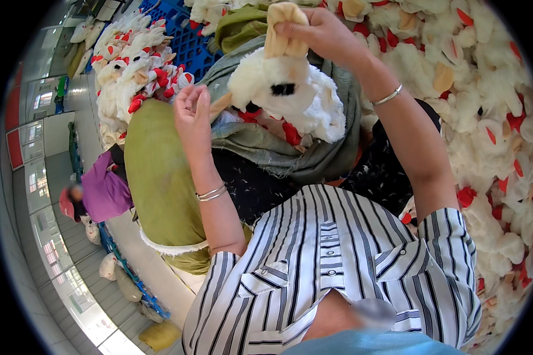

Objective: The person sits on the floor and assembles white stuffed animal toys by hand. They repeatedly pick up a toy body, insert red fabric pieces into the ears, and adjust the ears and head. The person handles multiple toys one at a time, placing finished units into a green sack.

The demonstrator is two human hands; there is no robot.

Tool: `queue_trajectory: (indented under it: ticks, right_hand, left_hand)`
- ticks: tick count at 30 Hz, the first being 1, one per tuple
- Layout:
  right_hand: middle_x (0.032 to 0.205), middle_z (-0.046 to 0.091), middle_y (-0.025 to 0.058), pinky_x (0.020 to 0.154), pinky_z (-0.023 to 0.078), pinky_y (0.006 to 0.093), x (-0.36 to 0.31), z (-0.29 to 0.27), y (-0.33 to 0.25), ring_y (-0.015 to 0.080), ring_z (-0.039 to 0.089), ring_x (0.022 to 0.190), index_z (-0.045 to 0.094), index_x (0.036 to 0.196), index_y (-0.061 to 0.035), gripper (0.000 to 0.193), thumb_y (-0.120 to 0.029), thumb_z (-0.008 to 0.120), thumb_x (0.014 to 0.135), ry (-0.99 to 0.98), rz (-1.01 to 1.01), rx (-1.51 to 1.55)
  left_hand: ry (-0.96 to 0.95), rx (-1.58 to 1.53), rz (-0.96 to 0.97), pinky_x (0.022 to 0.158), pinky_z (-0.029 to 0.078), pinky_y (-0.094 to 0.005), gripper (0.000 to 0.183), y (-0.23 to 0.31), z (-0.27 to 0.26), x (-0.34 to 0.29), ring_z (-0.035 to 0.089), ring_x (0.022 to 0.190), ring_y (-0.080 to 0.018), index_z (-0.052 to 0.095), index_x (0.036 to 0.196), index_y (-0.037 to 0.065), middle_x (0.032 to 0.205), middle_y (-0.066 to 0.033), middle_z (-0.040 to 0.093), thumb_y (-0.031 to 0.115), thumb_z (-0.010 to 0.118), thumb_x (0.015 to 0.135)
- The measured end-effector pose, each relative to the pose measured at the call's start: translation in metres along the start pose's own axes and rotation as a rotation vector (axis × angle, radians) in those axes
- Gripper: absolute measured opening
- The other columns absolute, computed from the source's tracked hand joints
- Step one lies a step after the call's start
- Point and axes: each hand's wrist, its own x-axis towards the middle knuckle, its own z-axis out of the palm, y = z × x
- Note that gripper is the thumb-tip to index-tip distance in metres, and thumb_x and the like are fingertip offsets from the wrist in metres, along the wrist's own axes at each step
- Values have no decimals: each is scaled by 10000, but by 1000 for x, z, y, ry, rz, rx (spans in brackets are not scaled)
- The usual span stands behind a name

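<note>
A white plush animal [320,103] lies in front of me, with dark eye and nose patches and red pieces beneath its head. My right hand [326,36] pinches one of its long beige ears [278,42] and holds it up. On the other side, my left hand [192,112] is raised with fingers loosely curled and the thumb apart; nothing shows in it. Its edge is next to the plush's other beige ear [220,106], and whether they touch I cannot tell. Under the plush, a grey-green cloth sack [257,148] spreads over my lap.
White plush pieces with red and beige parts [456,89] are heaped along my right. Another plush pile [124,71] lies at far left, beside a blue plastic pallet [186,38]. A full olive sack [160,171] stands by my left arm. A person in purple [105,186] is farther left.
</note>
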Motion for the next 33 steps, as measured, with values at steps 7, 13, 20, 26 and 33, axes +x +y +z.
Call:
queue_trajectory:
  ticks: [7, 13, 20, 26, 33]
  right_hand:
    - [876, 662, -26, 735, 479, 229, -5, 11, 1, 36, 578, 817, 679, 996, -20, 264, -269, 662, 907, -106, 10, 148]
    - [806, 648, -21, 663, 466, 220, -5, 11, 8, 42, 575, 744, 670, 952, -23, 181, -193, 618, 917, 42, -108, 84]
    - [745, 637, 49, 661, 467, 265, -33, 48, -3, 95, 543, 679, 663, 1003, 16, 244, -162, 684, 838, -200, -96, -176]
    - [744, 652, 64, 652, 469, 305, -30, 57, 2, 161, 559, 643, 650, 913, 37, 324, -247, 717, 770, -337, 74, -382]
    - [679, 644, 37, 500, 414, 241, -35, 44, -24, 67, 523, 537, 696, 886, -3, 305, -300, 631, 868, -478, 282, 52]
  left_hand:
    - [-718, 307, -95, 833, 498, -320, 403, 7, 53, -16, 628, 929, -170, 539, 1248, -1, 1076, -59, 657, 155, 633, 888]
    - [-137, -367, -401, 823, 525, -313, 372, -2, 59, -1, 652, 956, -171, 566, 1232, 11, 1110, -81, 651, 269, 525, 968]
    - [-87, -560, -516, 780, 539, -318, 446, -3, 59, -2, 663, 942, -192, 537, 1253, -5, 1128, -103, 649, 342, 489, 977]
    - [87, -428, -332, 721, 542, -326, 446, 2, 67, -3, 669, 863, -183, 615, 1125, -15, 1032, -94, 668, 386, 499, 968]
    - [10, -377, -328, 740, 536, -306, 378, -1, 65, -16, 669, 846, -172, 619, 1108, -10, 1030, -90, 675, 327, 512, 973]
